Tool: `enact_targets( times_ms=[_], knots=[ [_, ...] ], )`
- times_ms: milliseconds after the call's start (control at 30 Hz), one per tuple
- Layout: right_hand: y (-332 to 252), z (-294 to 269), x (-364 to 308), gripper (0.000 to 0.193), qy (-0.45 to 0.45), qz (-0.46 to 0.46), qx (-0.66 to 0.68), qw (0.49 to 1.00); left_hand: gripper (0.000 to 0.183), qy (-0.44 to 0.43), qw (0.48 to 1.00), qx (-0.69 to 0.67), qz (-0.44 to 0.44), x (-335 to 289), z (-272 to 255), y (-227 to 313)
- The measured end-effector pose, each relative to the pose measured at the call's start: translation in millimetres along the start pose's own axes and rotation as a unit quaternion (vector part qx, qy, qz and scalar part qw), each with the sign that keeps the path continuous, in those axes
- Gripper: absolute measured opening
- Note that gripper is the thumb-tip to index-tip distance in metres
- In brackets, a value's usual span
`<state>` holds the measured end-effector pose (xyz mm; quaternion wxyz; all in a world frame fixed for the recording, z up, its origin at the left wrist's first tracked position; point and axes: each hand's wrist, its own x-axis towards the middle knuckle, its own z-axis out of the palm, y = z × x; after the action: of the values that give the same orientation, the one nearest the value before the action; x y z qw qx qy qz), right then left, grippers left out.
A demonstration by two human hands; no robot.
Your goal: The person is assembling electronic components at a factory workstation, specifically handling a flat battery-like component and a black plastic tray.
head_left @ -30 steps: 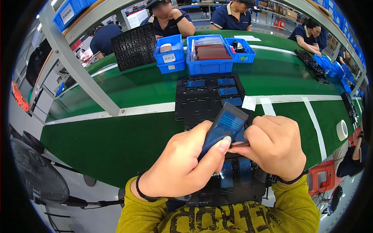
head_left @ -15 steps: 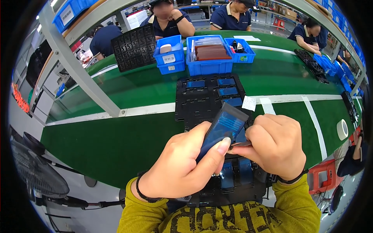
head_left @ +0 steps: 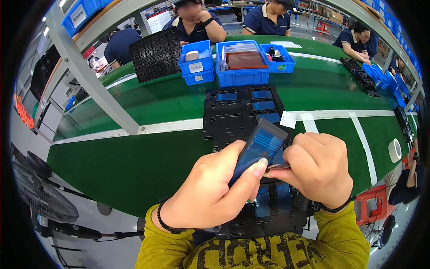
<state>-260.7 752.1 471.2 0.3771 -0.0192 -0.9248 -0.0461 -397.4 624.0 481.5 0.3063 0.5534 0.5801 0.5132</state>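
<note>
My left hand (head_left: 210, 188) is closed round a flat, dark rectangular panel with a shiny blue face (head_left: 263, 142), its thumb pressed on that face. The panel tilts, its dark upper end pointing away to the right. At its right lower edge, my right hand (head_left: 319, 168) pinches a small thin strip (head_left: 279, 166); whether the strip is joined to the panel I cannot tell. Below and behind the hands lies a black moulded tray (head_left: 286, 222) holding similar blue-faced panels (head_left: 283, 195). Beyond the hands, another black tray (head_left: 233, 113) carries several more, with some bare slots.
Blue bins (head_left: 244, 80) stand past the far tray, one with brown sheets. A black tray (head_left: 154, 56) leans beside them. A white paper slip (head_left: 288, 119) touches the far tray. Right lies a tape roll (head_left: 394, 150). A metal post (head_left: 96, 96) rises at left; co-workers sit opposite.
Both hands keep the same grip on the panel and strip. The view has shifted very slightly; little else differs.
</note>
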Motion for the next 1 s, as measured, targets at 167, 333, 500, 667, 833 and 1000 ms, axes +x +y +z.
enact_targets(
  times_ms=[167,333,500,667,833,1000],
  knots=[
    [-0.1,0.5,-0.2,0.033,-0.007,0.0,0.001,1.0,0.01,0.011,1.0,0.005,0.005,-0.3,0.8,-1.1],
    [1.3,2.9,-0.2,0.031,-0.004,-0.004,-0.002,1.0,0.01,0.017,1.0,-0.006,-0.006,1.3,0.7,-4.3],
    [2.8,5.0,-0.2,0.031,0.013,-0.012,-0.012,1.0,0.011,0.014,0.999,-0.02,-0.029,2.4,-0.6,-4.1],
    [2.8,6.4,0.1,0.03,0.025,-0.012,-0.036,0.999,0.022,0.032,0.998,-0.038,-0.042,4.1,0.9,-6.6],
    [4.1,6.7,-0.5,0.024,0.05,-0.038,-0.076,0.995,0.023,0.018,0.996,-0.067,-0.052,6.5,-0.4,-7.6],
    [3.5,2.1,2.0,0.019,0.048,-0.065,-0.126,0.989,0.022,0.018,0.996,-0.072,-0.047,7.2,0.8,-6.9]
  ],
)
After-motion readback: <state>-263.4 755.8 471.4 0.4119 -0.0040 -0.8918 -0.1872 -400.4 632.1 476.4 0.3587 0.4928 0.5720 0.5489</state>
